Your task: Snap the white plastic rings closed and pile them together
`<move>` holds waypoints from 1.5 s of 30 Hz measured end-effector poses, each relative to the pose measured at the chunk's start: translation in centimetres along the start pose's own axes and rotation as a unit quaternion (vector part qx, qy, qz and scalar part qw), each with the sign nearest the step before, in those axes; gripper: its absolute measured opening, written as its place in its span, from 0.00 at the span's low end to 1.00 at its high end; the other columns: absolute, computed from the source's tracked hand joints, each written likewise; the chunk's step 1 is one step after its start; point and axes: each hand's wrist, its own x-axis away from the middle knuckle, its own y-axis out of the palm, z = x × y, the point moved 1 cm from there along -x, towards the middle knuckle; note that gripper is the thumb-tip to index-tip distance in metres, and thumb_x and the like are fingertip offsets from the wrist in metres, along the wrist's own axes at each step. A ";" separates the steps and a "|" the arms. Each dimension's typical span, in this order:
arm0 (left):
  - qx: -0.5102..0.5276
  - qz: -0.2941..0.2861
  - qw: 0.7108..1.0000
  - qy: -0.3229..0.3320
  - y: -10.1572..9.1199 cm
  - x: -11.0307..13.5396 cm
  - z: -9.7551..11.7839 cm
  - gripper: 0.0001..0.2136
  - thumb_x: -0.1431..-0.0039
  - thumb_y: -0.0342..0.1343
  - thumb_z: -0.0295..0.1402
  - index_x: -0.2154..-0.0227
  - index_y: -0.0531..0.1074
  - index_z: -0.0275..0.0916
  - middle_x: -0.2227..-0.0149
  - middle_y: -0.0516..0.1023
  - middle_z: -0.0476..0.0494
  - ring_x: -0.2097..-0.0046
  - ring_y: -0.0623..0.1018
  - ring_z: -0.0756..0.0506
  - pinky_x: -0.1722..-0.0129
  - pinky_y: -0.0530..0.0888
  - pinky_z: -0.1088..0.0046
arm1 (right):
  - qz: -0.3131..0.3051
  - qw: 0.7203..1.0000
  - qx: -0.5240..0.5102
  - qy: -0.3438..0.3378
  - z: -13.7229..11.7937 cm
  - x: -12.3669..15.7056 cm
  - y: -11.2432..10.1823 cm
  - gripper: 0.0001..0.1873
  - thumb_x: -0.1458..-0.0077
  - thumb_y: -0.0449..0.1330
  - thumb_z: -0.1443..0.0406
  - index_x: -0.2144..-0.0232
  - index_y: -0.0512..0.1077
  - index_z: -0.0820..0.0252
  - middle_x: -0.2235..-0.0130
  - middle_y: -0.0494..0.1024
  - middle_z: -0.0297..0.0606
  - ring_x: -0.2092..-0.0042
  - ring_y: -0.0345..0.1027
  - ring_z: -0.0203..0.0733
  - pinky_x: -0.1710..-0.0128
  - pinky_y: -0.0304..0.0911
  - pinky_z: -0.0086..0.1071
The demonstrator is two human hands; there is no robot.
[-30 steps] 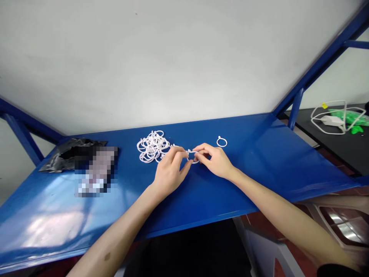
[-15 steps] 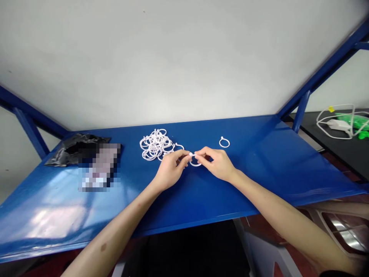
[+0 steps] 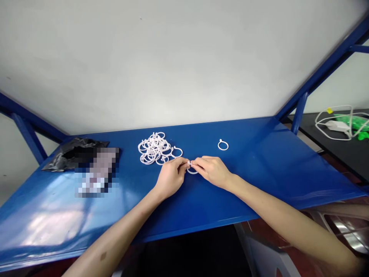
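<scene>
My left hand [image 3: 170, 177] and my right hand [image 3: 212, 171] meet over the middle of the blue table [image 3: 259, 169]. Both pinch one white plastic ring [image 3: 191, 170] at its top, with its lower arc hanging between the fingertips. A heap of several white rings [image 3: 154, 148] lies just behind my left hand. A single closed white ring [image 3: 223, 145] lies apart on the table behind my right hand.
A crumpled black bag [image 3: 75, 152] lies at the back left beside a blurred patch. A white wall rises right behind the table, with blue frame bars at both sides. A black side table at the right holds a white cable [image 3: 334, 123] and green items [image 3: 357, 124].
Both hands have drawn slightly toward me with the ring still pinched between them. The view shifted a little; the heap and the single ring stay put.
</scene>
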 end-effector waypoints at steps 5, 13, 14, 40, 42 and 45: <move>-0.117 0.054 0.987 0.098 -0.5 -0.3 -0.1 0.09 0.31 0.53 0.35 0.56 0.76 0.40 0.60 0.82 0.44 0.60 0.79 0.44 0.58 0.76 0.67 | 0.019 0.992 -0.074 0.103 0.5 -1.0 -1.5 0.08 0.31 0.57 0.61 0.61 0.75 0.54 0.61 0.83 0.33 0.64 0.75 0.37 0.63 0.65 0.30; -0.298 0.083 0.942 0.129 -1.0 -1.2 -2.8 0.10 0.34 0.55 0.34 0.55 0.78 0.38 0.52 0.76 0.33 0.49 0.73 0.33 0.48 0.74 0.49 | 0.081 0.926 0.137 0.342 7.2 -0.5 -5.2 0.10 0.35 0.57 0.61 0.65 0.78 0.55 0.62 0.80 0.40 0.62 0.73 0.45 0.65 0.63 0.36; -0.300 0.081 0.942 0.127 -1.0 -1.2 -3.0 0.10 0.34 0.55 0.35 0.56 0.79 0.39 0.52 0.76 0.33 0.49 0.72 0.33 0.48 0.73 0.49 | 0.081 0.918 0.135 0.363 8.0 -0.3 -5.4 0.10 0.36 0.57 0.61 0.65 0.78 0.55 0.62 0.80 0.40 0.62 0.73 0.45 0.65 0.63 0.36; -0.221 0.070 0.938 0.258 -0.8 -0.6 0.6 0.09 0.31 0.52 0.32 0.63 0.78 0.43 0.55 0.80 0.42 0.56 0.74 0.44 0.55 0.73 0.63 | 0.045 0.962 -0.210 0.169 -0.5 -1.1 -0.9 0.09 0.34 0.57 0.60 0.60 0.75 0.56 0.68 0.81 0.33 0.67 0.75 0.38 0.65 0.67 0.31; -0.194 0.060 0.945 0.255 -0.7 -0.5 0.6 0.08 0.31 0.52 0.31 0.62 0.77 0.43 0.57 0.80 0.42 0.58 0.75 0.44 0.55 0.74 0.64 | 0.058 0.961 -0.206 0.173 -0.3 -1.0 -0.9 0.09 0.34 0.56 0.60 0.60 0.76 0.55 0.67 0.82 0.34 0.67 0.75 0.39 0.65 0.67 0.31; -0.139 0.069 0.963 0.220 -0.5 -0.3 0.6 0.06 0.31 0.52 0.33 0.62 0.74 0.41 0.61 0.80 0.44 0.60 0.77 0.46 0.57 0.75 0.67 | 0.074 0.965 -0.188 0.166 0.0 -1.0 -1.3 0.09 0.34 0.57 0.61 0.57 0.76 0.55 0.68 0.81 0.33 0.69 0.74 0.38 0.65 0.68 0.31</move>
